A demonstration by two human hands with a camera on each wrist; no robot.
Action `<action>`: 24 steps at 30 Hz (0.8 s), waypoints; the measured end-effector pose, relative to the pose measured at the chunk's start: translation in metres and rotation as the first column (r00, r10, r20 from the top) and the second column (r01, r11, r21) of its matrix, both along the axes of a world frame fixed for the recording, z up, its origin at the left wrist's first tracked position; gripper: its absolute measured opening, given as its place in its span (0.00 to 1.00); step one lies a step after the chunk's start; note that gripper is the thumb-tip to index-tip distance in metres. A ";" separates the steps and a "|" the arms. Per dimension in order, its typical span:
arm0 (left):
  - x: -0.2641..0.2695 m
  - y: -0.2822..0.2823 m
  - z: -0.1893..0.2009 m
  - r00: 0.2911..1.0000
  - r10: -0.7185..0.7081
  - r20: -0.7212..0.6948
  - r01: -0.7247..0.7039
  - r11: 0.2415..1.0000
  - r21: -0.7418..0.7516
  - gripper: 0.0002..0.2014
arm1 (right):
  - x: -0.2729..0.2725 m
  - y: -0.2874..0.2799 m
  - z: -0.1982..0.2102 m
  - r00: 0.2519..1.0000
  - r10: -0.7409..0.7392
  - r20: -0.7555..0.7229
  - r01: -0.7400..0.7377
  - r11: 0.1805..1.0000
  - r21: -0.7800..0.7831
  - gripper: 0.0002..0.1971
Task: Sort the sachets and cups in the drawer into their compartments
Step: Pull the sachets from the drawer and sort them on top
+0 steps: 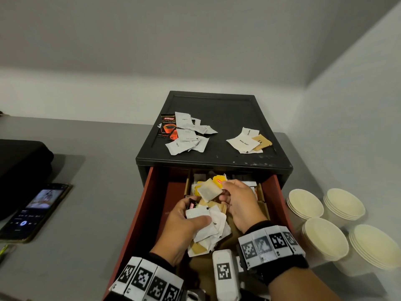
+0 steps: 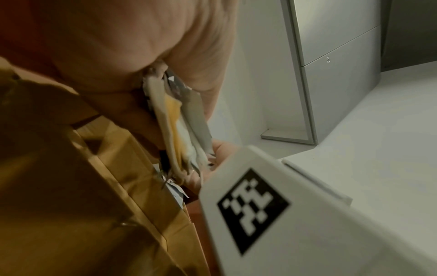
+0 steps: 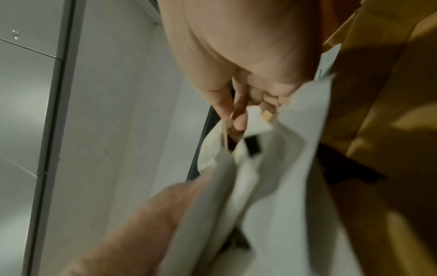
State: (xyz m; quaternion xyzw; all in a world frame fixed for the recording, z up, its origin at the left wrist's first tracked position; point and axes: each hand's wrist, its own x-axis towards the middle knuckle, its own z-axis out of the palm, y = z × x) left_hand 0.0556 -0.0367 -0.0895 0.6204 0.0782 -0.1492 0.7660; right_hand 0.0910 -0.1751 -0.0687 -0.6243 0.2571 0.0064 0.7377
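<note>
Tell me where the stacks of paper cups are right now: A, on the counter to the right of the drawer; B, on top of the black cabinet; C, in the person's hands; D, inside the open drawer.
A: the paper cups stand in four stacks on the grey counter right of the open drawer, while both hands hold sachets.

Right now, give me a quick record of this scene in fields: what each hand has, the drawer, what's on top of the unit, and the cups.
left hand: holds a fan of white sachets
right hand: pinches a pale square sachet
drawer: open, red-walled, mixed sachets inside
unit top: coffee sachet pile left, sugar sachet pile right
paper cups: four stacks on the counter, right of the drawer
</note>
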 end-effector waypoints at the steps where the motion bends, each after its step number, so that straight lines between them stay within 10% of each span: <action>1: 0.000 0.000 0.000 1.000 -0.001 -0.007 0.001 1.000 0.001 0.22 | 0.002 -0.001 0.000 1.000 -0.019 -0.019 0.019 1.000 0.010 0.07; 17: 0.004 0.004 -0.003 0.988 0.153 -0.011 -0.153 0.988 0.012 0.18 | 0.007 -0.001 0.007 0.983 0.160 -0.088 -0.170 0.977 -0.127 0.11; 24: 0.003 0.002 -0.002 0.991 0.133 -0.003 -0.133 0.990 -0.056 0.18 | -0.025 0.006 0.006 0.859 0.479 -0.178 -0.511 0.822 -0.251 0.17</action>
